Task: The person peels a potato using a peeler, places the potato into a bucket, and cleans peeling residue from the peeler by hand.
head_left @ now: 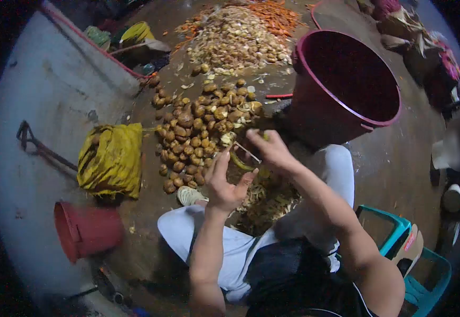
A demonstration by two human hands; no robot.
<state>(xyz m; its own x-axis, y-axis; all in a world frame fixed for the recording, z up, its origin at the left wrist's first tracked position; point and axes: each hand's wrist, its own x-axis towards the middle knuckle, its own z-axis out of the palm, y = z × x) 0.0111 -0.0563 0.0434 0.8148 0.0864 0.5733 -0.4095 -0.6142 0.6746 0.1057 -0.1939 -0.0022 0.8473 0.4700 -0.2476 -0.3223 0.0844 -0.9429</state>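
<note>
My left hand (pixel 227 185) has its thumb and fingers curved round something I cannot make out, beside a curved yellow-green strip (pixel 240 161). To its right, my right hand (pixel 273 149) is closed, with a bit of yellow-green showing at its fingers; what it grips is mostly hidden. A thin pale bar (pixel 248 151) slants between the two hands. Just beyond and left of them lies a heap of brown round roots or tubers (pixel 195 124) on the wet floor. Pale peelings (pixel 267 206) lie below the hands, between my legs.
A large maroon tub (pixel 319 113) stands at the right. Farther off are pale cut pieces (pixel 235 39) and orange pieces (pixel 277 17). At the left are a yellow sack (pixel 111 158), a red bucket (pixel 95 231) and a metal-handled tool (pixel 50 152). A teal stool (pixel 393 224) is at the lower right.
</note>
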